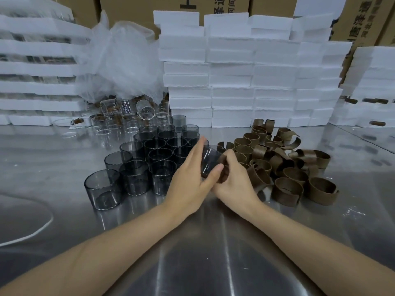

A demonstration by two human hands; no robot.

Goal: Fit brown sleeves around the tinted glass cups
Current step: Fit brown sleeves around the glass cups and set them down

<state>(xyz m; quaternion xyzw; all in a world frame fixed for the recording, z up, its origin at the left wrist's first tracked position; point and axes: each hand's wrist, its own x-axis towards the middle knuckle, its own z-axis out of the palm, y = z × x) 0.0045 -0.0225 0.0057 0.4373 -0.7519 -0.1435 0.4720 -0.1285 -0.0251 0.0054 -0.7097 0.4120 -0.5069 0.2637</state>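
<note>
My left hand (pixel 190 174) grips a tinted glass cup (pixel 210 160) tilted above the steel table (pixel 213 242), between the cup cluster (pixel 149 159) left and sleeve pile (pixel 284 165) right; my right hand (pixel 233 180) pinches a brown sleeve (pixel 224 167) against it

Head view, looking forward and down, close

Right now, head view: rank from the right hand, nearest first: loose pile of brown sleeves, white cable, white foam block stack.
1. Loose pile of brown sleeves, just right of the right hand.
2. White foam block stack, behind.
3. White cable, far left.
</note>
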